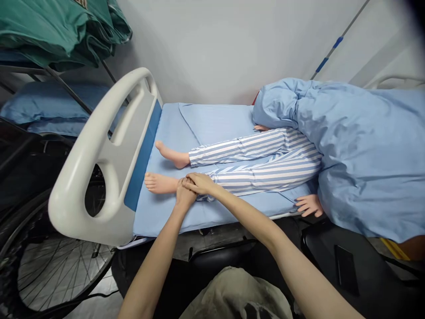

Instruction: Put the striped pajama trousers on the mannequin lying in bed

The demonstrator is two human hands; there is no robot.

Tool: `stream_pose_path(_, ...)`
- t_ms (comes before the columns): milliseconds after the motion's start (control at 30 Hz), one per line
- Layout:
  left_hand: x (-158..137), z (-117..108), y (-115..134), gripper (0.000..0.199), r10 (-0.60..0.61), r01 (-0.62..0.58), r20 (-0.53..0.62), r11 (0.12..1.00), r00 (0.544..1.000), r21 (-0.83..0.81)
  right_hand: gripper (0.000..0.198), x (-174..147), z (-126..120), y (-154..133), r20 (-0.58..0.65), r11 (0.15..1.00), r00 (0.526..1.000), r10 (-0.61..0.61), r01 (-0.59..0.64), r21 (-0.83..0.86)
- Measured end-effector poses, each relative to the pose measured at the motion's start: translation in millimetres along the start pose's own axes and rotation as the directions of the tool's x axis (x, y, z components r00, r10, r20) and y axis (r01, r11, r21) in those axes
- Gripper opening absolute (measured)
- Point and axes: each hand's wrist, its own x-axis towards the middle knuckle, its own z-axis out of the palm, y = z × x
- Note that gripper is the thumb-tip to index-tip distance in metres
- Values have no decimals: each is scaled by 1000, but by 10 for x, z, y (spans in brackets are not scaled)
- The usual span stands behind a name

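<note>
A care manikin in blue-and-white striped trousers (265,175) lies on the bed. Its near foot (161,183) points up toward the footboard, and its far foot (172,155) lies beyond. Around the near ankle, at the trouser cuff, my left hand (185,192) is closed; its fingertips are partly hidden. My right hand (202,183) lies just to the right on the lower leg, its bent fingers overlapping the back of my left hand. A bunched blue quilt (368,155) covers the manikin's upper body. From under it a manikin hand (309,205) sticks out at the near mattress edge.
At the left rises the white bed footboard (96,155), with a bicycle-like wheel (63,266) below it. Black chairs (229,257) stand along the near side of the bed, and a dark flat phone-like object (346,270) lies on the right one. Green cloth (59,31) hangs upper left.
</note>
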Motion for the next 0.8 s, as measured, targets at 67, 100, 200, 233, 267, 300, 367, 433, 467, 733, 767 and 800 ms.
stream_pose_path(67,-35,-36,-27,38,60,-65,62,994,996,91,46,1,-3,-7,-9,1000,1000,-9,9,7)
stream_pose_path(100,-38,-53,-38,39,75,-87,91,987,993,134,46,6,-2,-9,-19,1000,1000,-12,12,19)
stream_pose_path(200,-7,-126,-96,40,78,-98,107,976,991,196,47,33,-1,-25,-40,998,999,-27,29,57)
stream_pose_path(233,7,-162,-129,38,80,-98,97,975,992,201,47,43,-3,-38,-42,997,999,-33,36,68)
stream_pose_path(267,18,-204,-170,37,82,-97,83,974,993,206,48,55,-4,-56,-42,996,999,-34,37,76)
stream_pose_path(300,24,-250,-217,35,82,-94,67,973,994,213,49,66,-5,-76,-36,996,999,-27,30,86)
stream_pose_path(367,9,-341,-308,33,83,-87,25,970,996,227,53,93,-1,-117,-13,993,1000,-8,10,118)
stream_pose_path(433,-48,-405,-369,32,105,-94,-41,971,994,218,56,124,11,-141,22,984,1000,-8,4,176)
stream_pose_path(467,-94,-418,-381,33,122,-103,-85,974,989,201,55,142,20,-143,36,978,999,-10,2,208)
stream_pose_path(733,-741,-14,-175,22,-129,109,-424,991,897,-72,60,226,95,-52,129,997,992,4,-14,79)
stream_pose_path(767,-813,61,-162,20,-205,161,-411,977,888,-141,65,225,116,-56,132,1000,991,5,-7,17)
stream_pose_path(800,-870,130,-161,18,-267,200,-386,958,883,-205,70,223,142,-67,136,998,991,1,6,-55)
